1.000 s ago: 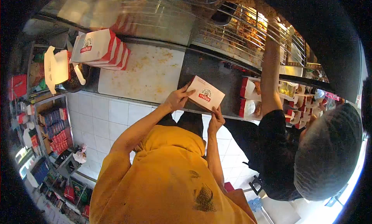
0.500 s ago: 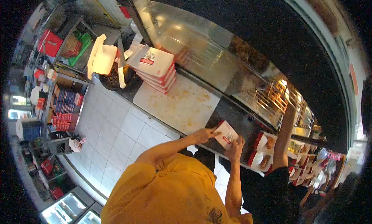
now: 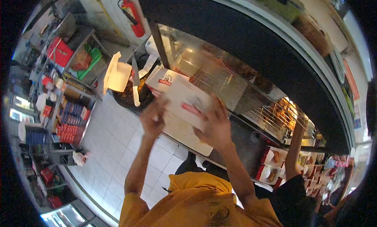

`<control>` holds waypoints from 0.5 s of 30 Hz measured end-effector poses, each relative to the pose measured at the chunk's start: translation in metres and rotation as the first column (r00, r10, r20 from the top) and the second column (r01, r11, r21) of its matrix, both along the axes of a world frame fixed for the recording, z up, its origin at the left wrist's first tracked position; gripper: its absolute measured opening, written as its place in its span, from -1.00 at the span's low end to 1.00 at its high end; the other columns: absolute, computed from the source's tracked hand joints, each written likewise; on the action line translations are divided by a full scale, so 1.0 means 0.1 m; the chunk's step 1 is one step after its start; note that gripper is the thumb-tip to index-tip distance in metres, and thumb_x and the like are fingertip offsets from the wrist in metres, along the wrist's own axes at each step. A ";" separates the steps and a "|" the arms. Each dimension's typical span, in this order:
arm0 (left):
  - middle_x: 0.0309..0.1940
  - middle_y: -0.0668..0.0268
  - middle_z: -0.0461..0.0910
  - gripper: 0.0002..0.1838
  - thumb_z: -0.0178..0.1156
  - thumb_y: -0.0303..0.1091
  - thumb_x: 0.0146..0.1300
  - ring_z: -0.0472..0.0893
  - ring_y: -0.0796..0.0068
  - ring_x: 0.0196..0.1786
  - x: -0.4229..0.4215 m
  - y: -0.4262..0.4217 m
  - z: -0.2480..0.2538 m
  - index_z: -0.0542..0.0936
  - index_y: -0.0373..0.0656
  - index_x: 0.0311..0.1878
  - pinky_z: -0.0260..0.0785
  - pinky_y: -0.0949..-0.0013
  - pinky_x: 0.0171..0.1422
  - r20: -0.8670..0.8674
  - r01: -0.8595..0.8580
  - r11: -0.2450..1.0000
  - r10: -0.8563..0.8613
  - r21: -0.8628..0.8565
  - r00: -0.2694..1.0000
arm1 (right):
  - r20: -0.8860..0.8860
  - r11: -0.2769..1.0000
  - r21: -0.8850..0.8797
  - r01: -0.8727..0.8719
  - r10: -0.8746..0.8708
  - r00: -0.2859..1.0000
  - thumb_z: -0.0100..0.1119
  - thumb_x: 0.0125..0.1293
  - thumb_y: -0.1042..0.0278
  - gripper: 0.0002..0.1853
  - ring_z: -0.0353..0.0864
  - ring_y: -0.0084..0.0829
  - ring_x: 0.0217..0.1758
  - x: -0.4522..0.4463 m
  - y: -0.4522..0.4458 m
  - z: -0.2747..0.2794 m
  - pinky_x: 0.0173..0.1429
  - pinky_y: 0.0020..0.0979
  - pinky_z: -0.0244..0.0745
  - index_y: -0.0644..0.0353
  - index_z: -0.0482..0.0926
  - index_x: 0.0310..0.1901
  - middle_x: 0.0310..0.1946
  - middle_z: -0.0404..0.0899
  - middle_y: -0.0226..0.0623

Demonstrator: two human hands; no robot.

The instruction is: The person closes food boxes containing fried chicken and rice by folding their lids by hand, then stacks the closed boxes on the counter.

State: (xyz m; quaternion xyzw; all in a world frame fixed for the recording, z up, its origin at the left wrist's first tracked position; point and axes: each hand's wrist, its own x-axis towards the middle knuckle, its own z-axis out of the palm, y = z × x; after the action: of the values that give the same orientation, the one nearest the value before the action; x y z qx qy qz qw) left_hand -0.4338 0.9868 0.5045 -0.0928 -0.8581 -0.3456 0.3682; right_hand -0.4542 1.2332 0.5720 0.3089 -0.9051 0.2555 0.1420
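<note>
A white takeaway box [image 3: 184, 103] with red sides and a printed lid is held up over the counter, blurred by motion. My right hand [image 3: 216, 125] grips its right end, fingers over the edge. At the box's left end, my left hand [image 3: 154, 118] has its fingers curled against the edge; they too are smeared. Just behind lies a stack of like boxes [image 3: 167, 77], partly covered by the held one. Below is a stained white cutting board [image 3: 186, 134], partly hidden by box and hands.
Left of the stack, a knife [image 3: 136, 83] lies across a dark pan [image 3: 125, 97] beside an open white box [image 3: 119, 77]. A glass display case [image 3: 220, 79] runs behind the counter. At right, a co-worker's arm [image 3: 293, 156] reaches past open boxes with food [image 3: 271, 160].
Both hands have carried the box left and up, from the dark counter to over the cutting board near the stack. My view has shifted, bringing a fire extinguisher into sight.
</note>
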 end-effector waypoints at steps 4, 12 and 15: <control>0.16 0.10 0.67 -0.57 0.14 -0.66 0.24 0.68 0.19 0.15 -0.64 -0.59 -0.09 0.68 -0.12 0.15 0.50 0.21 0.26 0.036 -0.131 0.987 0.128 0.092 0.991 | 0.313 0.995 -0.087 0.054 -0.024 0.949 0.54 -0.02 0.10 -0.33 0.21 0.38 0.50 -0.74 -0.77 -0.21 0.52 0.10 0.24 0.26 0.51 0.09 0.46 0.18 0.29; 0.46 0.05 0.40 -0.48 0.03 -0.24 0.54 0.33 0.19 0.52 -0.94 -1.16 -1.21 0.41 -0.38 0.41 0.16 0.19 0.60 0.290 -0.149 0.976 0.098 0.159 0.952 | 0.036 0.898 -0.430 0.092 -0.085 0.996 0.21 0.29 0.27 -0.54 0.46 0.15 0.35 0.24 -0.15 -1.14 0.28 0.00 0.53 0.26 0.51 0.20 0.19 0.50 0.22; 0.47 0.01 0.37 -0.50 0.03 -0.29 0.55 0.34 0.18 0.52 -0.94 -1.06 -1.06 0.41 -0.41 0.41 0.16 0.19 0.60 0.301 -0.195 0.962 0.132 0.190 0.944 | 0.475 0.852 -0.177 0.494 -0.365 0.800 0.28 0.20 0.29 -0.58 0.71 -0.04 -0.06 1.17 0.97 -2.10 0.01 -0.06 0.61 0.16 0.59 0.12 -0.17 0.70 -0.06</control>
State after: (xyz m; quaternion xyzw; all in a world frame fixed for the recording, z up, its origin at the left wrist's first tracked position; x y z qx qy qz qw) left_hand -0.5274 0.8805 0.3980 0.0707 -0.8640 -0.4152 0.2759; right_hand -0.3370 1.3301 0.3618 0.0057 -0.9122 0.4077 0.0403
